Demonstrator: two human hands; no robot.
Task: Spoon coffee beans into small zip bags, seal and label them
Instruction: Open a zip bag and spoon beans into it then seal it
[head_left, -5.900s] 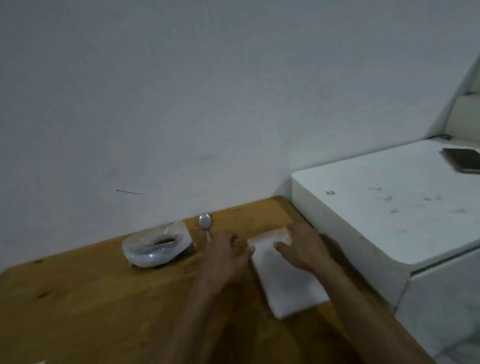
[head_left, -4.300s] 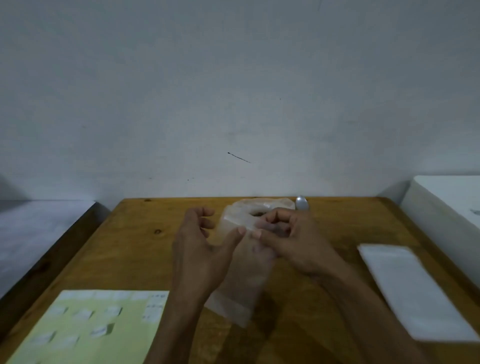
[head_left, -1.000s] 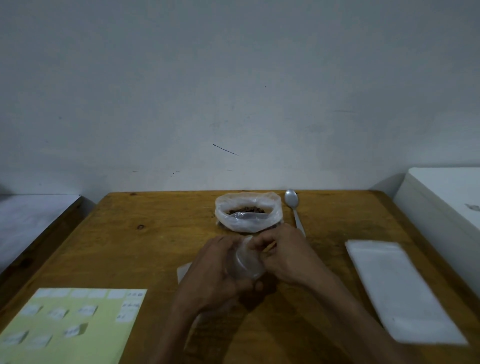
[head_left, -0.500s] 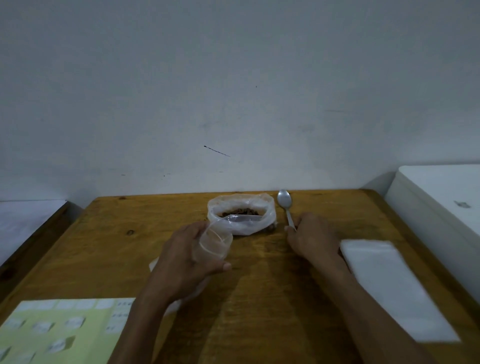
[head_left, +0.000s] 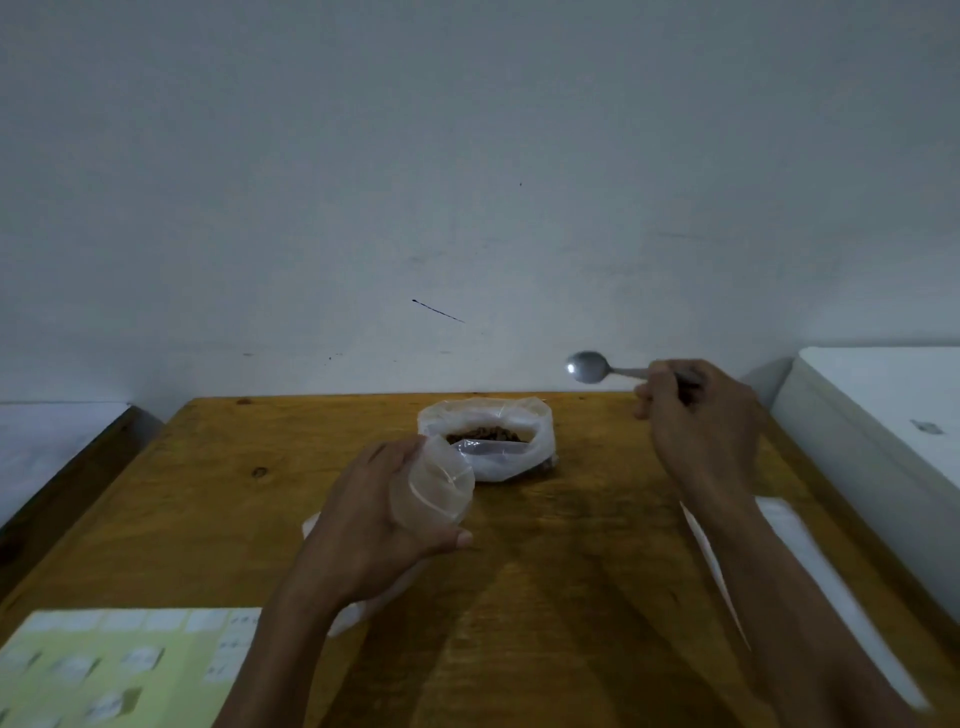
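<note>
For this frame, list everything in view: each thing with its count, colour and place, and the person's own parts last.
Wooden table: one, yellow-brown, against the wall.
Clear plastic bag of coffee beans: one, open, rear centre of the table.
Small clear zip bag: one, mouth open, in the left hand.
Metal spoon: one, silver, empty, raised above the table.
Stack of zip bags: white, right edge of the table.
Pale green label sheet: one, near left corner.
White cabinet: one, right of the table.
Left hand: grip on the small bag.
Right hand: grip on the spoon handle.

Left hand (head_left: 371, 525), right hand (head_left: 698, 415) gripping.
</note>
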